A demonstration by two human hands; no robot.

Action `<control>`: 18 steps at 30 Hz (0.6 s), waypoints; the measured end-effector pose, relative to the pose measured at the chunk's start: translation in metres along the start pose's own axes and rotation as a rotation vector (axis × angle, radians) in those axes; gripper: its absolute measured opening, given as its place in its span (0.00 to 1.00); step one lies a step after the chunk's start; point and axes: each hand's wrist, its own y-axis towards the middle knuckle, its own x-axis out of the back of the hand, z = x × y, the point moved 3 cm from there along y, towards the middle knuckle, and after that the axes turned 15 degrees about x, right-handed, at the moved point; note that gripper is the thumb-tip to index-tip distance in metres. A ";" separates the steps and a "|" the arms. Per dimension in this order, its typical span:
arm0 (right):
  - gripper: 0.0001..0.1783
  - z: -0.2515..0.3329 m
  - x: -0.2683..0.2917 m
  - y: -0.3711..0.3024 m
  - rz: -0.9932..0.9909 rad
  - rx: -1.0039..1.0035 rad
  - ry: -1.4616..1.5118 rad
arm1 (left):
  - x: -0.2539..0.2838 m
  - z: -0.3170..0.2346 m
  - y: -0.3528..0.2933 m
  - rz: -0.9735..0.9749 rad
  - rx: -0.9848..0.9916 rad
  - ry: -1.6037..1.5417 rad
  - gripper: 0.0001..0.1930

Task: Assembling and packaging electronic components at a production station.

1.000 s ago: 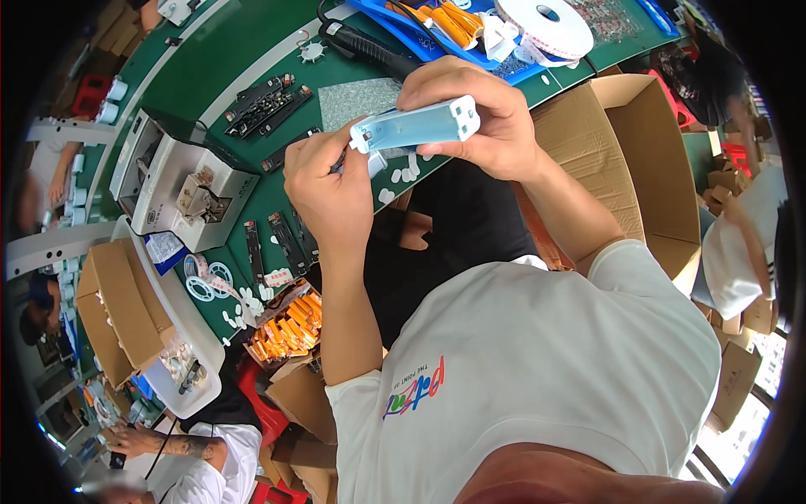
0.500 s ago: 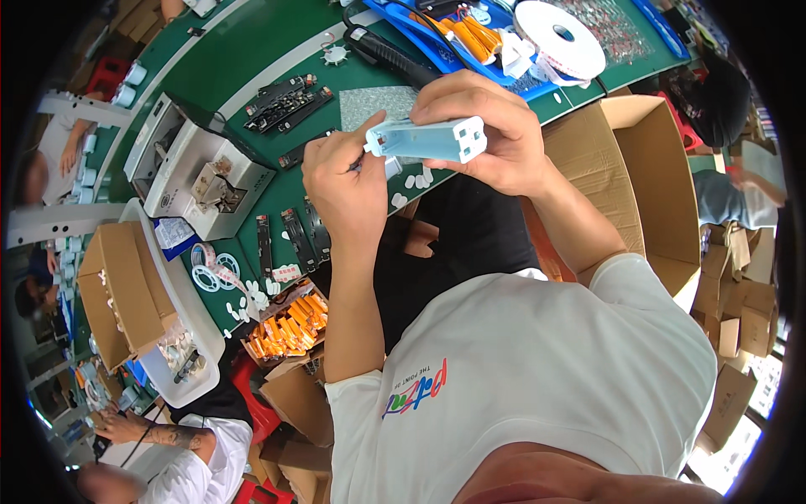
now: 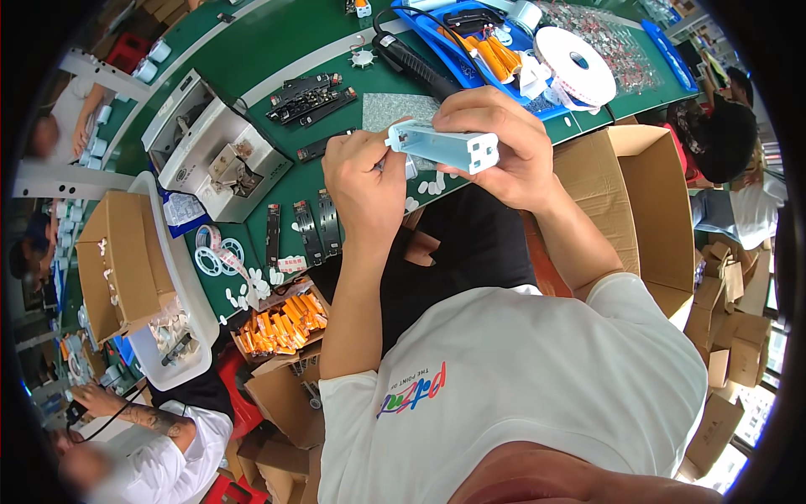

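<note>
A light blue, hollow plastic housing (image 3: 442,148) is held up in front of me above the table edge, its long open side facing me. My right hand (image 3: 516,147) wraps round its right part, near the end with square openings. At the other end, my left hand (image 3: 365,185) is closed with its fingertips against the housing. Something small and dark shows at the left fingers, too hidden to name. Beneath the hands lie a bubble-wrap sheet (image 3: 384,111) and white oval pads (image 3: 432,184).
Black strip parts (image 3: 307,231) lie on the green table (image 3: 252,34), beside a white-grey machine (image 3: 222,160). A cardboard box (image 3: 294,336) holds orange-wrapped pieces. Farther back are a blue tray (image 3: 457,55), a black-handled tool (image 3: 411,63) and a white tape roll (image 3: 575,67). Another person works lower left.
The whole view has shifted slightly, so the table things appear farther right. Both hands keep their hold on the housing, which is turned slightly.
</note>
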 end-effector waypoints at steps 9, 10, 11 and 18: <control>0.20 0.001 -0.004 0.005 -0.021 -0.065 -0.028 | 0.003 0.007 -0.002 0.002 0.005 -0.013 0.15; 0.20 0.001 -0.004 0.004 -0.021 -0.066 -0.028 | 0.004 0.006 -0.003 0.002 0.005 -0.013 0.15; 0.20 -0.001 -0.005 0.004 -0.016 -0.079 -0.021 | 0.006 0.005 -0.004 0.011 0.054 -0.022 0.15; 0.19 -0.009 -0.009 0.000 0.024 -0.168 0.030 | 0.019 -0.001 -0.014 0.035 0.114 -0.007 0.19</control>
